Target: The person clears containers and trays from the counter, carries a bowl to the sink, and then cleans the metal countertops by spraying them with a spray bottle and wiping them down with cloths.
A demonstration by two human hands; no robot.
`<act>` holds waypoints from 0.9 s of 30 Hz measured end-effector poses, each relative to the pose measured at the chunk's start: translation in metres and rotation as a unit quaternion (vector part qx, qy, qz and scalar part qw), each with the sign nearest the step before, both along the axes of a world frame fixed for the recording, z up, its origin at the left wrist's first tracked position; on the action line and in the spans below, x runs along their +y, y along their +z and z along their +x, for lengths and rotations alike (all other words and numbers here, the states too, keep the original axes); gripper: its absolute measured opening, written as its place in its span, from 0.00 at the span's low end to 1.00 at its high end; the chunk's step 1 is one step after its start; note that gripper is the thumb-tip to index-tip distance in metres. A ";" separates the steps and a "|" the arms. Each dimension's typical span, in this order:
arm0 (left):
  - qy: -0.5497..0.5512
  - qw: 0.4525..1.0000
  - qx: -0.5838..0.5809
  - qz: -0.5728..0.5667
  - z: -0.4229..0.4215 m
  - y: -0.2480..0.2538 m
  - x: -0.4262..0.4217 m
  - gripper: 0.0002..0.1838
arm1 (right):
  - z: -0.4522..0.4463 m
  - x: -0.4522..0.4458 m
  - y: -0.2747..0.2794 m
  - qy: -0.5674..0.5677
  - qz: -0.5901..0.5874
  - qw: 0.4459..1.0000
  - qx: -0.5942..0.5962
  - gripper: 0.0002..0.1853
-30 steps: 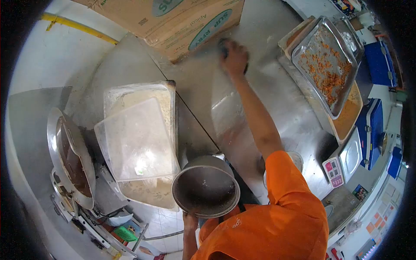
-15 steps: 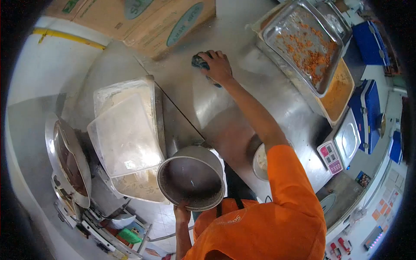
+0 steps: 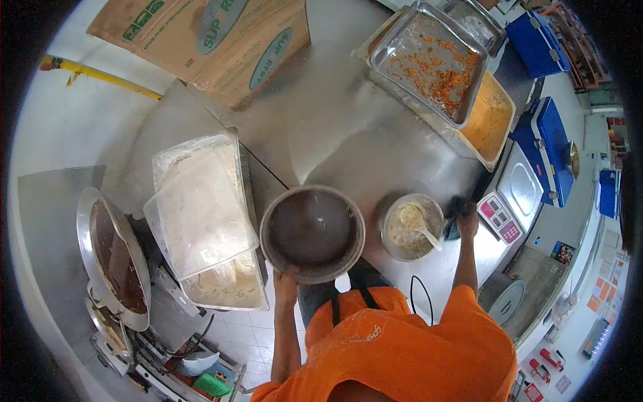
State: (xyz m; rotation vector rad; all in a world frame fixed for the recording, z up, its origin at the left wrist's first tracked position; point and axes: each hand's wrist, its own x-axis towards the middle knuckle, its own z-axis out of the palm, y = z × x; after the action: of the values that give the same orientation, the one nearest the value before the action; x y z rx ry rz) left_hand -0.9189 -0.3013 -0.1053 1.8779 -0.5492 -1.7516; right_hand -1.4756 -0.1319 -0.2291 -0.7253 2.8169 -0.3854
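My left hand (image 3: 287,276) is closed on the near rim of a deep round metal pot (image 3: 313,231), whose dark inside faces up at the table's front edge. In my right hand (image 3: 467,222) is a bunched dark cloth (image 3: 455,213), pressed near the table surface by the scale. Between the two hands stands a metal bowl (image 3: 395,244) with a pale mixture and a white spoon (image 3: 427,236) in it. The far side of the cloth is partly hidden by my fingers.
Left of the pot is a flour bin (image 3: 228,295) with a translucent lid (image 3: 201,214) laid askew. At the right stand a tray of orange crumbs (image 3: 429,63), a digital scale (image 3: 502,218) and blue boxes (image 3: 552,147). A cardboard box (image 3: 207,47) sits at the back.
My right hand has swept the cloth from the back of the table to the near right, beside the scale. The pot has shifted slightly right and forward, more upright; the bowl now shows fully.
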 end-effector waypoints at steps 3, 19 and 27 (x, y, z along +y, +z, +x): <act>-0.030 0.999 -0.017 -0.017 -0.041 -0.005 -0.039 0.26 | 0.005 0.087 -0.011 -0.035 0.037 0.998 -0.034 0.35; -0.281 0.957 0.069 -0.023 -0.200 -0.073 -0.110 0.23 | 0.096 0.049 0.025 -0.014 -0.219 0.938 -0.269 0.15; -0.517 0.850 0.005 -0.104 -0.264 -0.115 -0.074 0.42 | 0.043 0.161 0.031 0.055 -0.262 0.936 -0.230 0.17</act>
State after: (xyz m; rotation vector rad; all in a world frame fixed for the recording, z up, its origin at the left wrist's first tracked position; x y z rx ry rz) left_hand -1.1833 -0.3756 -0.2208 1.4651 -1.9228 -2.1396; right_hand -1.4325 0.0294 -0.1982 -0.7570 2.2271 -1.1469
